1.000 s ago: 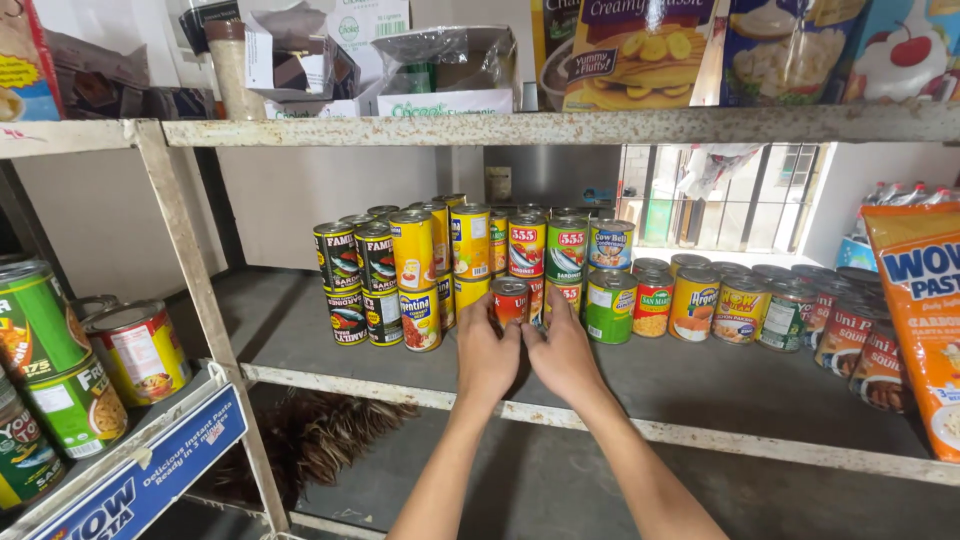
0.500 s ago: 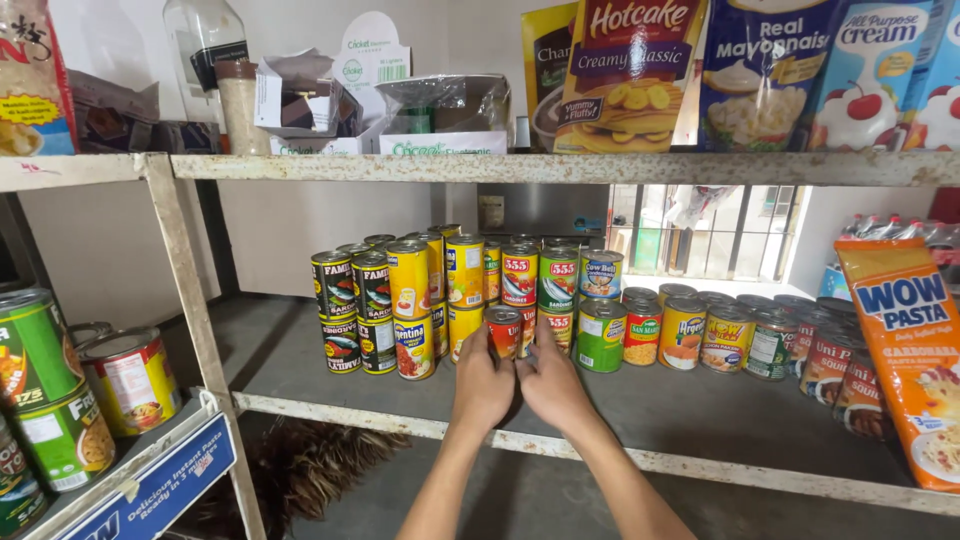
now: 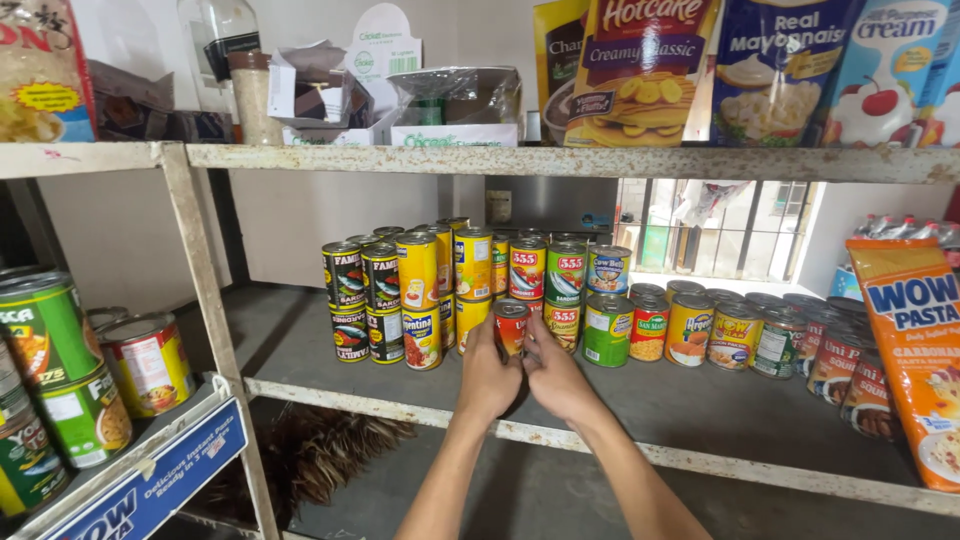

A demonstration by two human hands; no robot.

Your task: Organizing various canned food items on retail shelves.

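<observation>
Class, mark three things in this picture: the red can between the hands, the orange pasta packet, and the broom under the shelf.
red can (image 3: pixel 510 327), head view, on its label front.
orange pasta packet (image 3: pixel 915 350), head view, on its front face.
broom (image 3: pixel 320 450), head view, on its bristles.

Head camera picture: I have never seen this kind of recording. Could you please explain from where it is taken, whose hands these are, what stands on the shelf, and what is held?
The picture comes from a camera worn on a person's head, looking forward and down at that person's own two bare hands; there is no machine. The left hand and the right hand reach to a grey metal shelf and together hold one small red can, upright, in front of stacked cans. More low cans stand in a row to the right, beside an orange pasta packet. The shelf above carries a pancake mix pouch and boxes. Large green cans stand on another rack at the left.
</observation>
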